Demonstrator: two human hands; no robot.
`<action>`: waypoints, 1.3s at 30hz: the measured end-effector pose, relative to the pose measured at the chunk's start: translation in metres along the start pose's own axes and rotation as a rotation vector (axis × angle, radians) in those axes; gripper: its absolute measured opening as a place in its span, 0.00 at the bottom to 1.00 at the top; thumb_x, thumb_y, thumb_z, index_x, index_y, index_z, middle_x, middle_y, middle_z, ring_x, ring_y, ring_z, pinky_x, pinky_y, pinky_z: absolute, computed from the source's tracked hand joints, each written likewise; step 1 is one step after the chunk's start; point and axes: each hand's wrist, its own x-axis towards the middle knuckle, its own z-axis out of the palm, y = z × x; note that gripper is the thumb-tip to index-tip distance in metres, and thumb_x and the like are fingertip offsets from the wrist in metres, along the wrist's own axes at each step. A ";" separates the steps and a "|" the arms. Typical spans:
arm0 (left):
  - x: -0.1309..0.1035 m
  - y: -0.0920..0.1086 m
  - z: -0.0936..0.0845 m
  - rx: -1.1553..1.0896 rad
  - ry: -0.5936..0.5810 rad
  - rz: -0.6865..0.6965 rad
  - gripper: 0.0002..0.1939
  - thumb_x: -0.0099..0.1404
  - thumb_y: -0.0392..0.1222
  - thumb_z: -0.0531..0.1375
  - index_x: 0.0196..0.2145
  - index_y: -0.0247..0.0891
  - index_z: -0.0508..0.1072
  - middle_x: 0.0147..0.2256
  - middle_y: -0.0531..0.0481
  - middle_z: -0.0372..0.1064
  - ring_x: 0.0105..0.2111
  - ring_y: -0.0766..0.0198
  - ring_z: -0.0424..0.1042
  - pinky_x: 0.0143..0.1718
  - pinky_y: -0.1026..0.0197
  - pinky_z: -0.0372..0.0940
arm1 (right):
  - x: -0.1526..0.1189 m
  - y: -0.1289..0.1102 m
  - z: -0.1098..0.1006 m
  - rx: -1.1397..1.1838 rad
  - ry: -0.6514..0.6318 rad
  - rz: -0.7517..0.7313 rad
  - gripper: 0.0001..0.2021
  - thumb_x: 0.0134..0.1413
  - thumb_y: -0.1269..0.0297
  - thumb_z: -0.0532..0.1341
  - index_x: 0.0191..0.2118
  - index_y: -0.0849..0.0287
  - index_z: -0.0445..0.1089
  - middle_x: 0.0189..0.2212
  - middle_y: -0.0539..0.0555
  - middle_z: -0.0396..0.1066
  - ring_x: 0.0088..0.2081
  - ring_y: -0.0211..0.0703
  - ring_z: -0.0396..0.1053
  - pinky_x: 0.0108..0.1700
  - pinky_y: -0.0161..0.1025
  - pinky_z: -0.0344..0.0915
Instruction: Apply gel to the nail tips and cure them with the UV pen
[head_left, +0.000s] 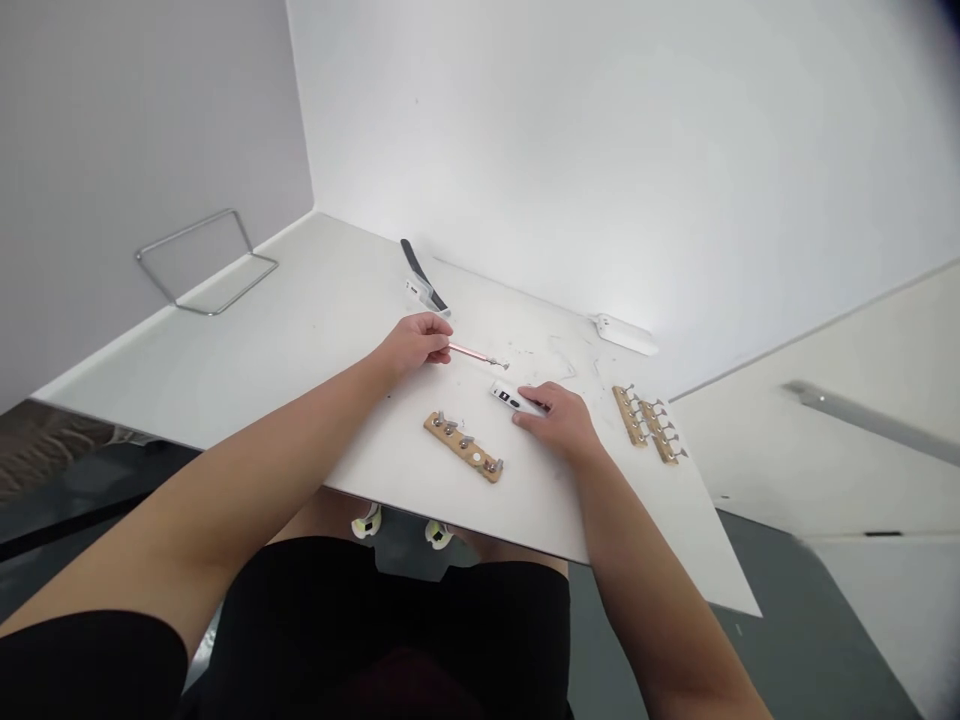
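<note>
tabletop [300, 330], device [510, 397] partly behind right hand [561, 418]

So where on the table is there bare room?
Left, between the wire frame and left forearm; front right, between right forearm and paired wooden strips. Crowded around left hand, pink rod, right hand, white device and single wooden strip.

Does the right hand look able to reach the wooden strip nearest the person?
Probably yes: nothing blocks the right hand from the wooden strip, though that hand holds a white device.
</note>
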 end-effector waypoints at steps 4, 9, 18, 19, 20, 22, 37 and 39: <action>0.000 -0.001 0.001 -0.054 -0.007 -0.003 0.07 0.48 0.28 0.62 0.27 0.32 0.68 0.19 0.52 0.67 0.19 0.67 0.69 0.26 0.61 0.66 | -0.001 0.001 0.002 0.025 0.016 -0.008 0.21 0.40 0.53 0.64 0.44 0.53 0.71 0.39 0.51 0.70 0.41 0.44 0.68 0.45 0.41 0.62; -0.001 0.000 0.003 -0.083 -0.028 -0.008 0.07 0.47 0.29 0.62 0.26 0.33 0.68 0.18 0.52 0.67 0.19 0.66 0.70 0.23 0.64 0.64 | -0.003 -0.002 0.000 0.071 0.008 -0.009 0.21 0.40 0.54 0.64 0.44 0.52 0.71 0.41 0.53 0.69 0.43 0.47 0.67 0.47 0.43 0.63; -0.002 0.002 0.005 -0.034 -0.030 -0.021 0.07 0.46 0.29 0.60 0.26 0.35 0.68 0.18 0.52 0.66 0.19 0.65 0.69 0.24 0.63 0.62 | -0.006 -0.003 0.001 0.083 0.058 -0.060 0.20 0.46 0.55 0.60 0.46 0.55 0.68 0.40 0.55 0.69 0.42 0.47 0.67 0.46 0.44 0.64; -0.003 0.002 0.005 -0.029 -0.033 -0.022 0.07 0.46 0.29 0.60 0.26 0.35 0.68 0.18 0.52 0.66 0.19 0.65 0.69 0.24 0.62 0.62 | -0.006 -0.004 0.002 0.090 0.078 -0.062 0.20 0.46 0.56 0.60 0.47 0.55 0.67 0.40 0.56 0.69 0.42 0.47 0.68 0.45 0.44 0.65; -0.003 0.002 0.005 -0.028 -0.036 -0.022 0.07 0.46 0.29 0.60 0.26 0.35 0.67 0.18 0.52 0.66 0.19 0.65 0.69 0.25 0.62 0.62 | -0.006 -0.006 0.002 0.096 0.109 -0.059 0.20 0.47 0.56 0.59 0.47 0.56 0.66 0.40 0.56 0.69 0.42 0.47 0.68 0.45 0.44 0.65; -0.002 0.000 0.005 -0.028 -0.045 -0.022 0.07 0.46 0.30 0.60 0.26 0.35 0.67 0.18 0.52 0.66 0.20 0.65 0.69 0.26 0.61 0.63 | -0.005 -0.012 0.000 0.098 0.202 -0.052 0.21 0.47 0.56 0.59 0.49 0.56 0.65 0.41 0.57 0.69 0.43 0.48 0.67 0.45 0.45 0.65; 0.002 -0.001 0.002 -0.075 -0.056 -0.062 0.06 0.51 0.30 0.61 0.28 0.33 0.67 0.18 0.55 0.65 0.19 0.70 0.69 0.30 0.61 0.67 | 0.028 -0.071 -0.003 0.147 0.289 -0.144 0.10 0.46 0.61 0.59 0.34 0.56 0.73 0.34 0.54 0.74 0.38 0.46 0.69 0.31 0.39 0.65; 0.002 -0.002 0.002 -0.075 -0.076 -0.040 0.05 0.52 0.30 0.61 0.28 0.33 0.67 0.19 0.55 0.65 0.20 0.70 0.69 0.30 0.62 0.67 | 0.028 -0.073 -0.001 0.174 0.302 -0.125 0.11 0.45 0.60 0.59 0.36 0.56 0.72 0.34 0.53 0.74 0.37 0.45 0.70 0.34 0.40 0.65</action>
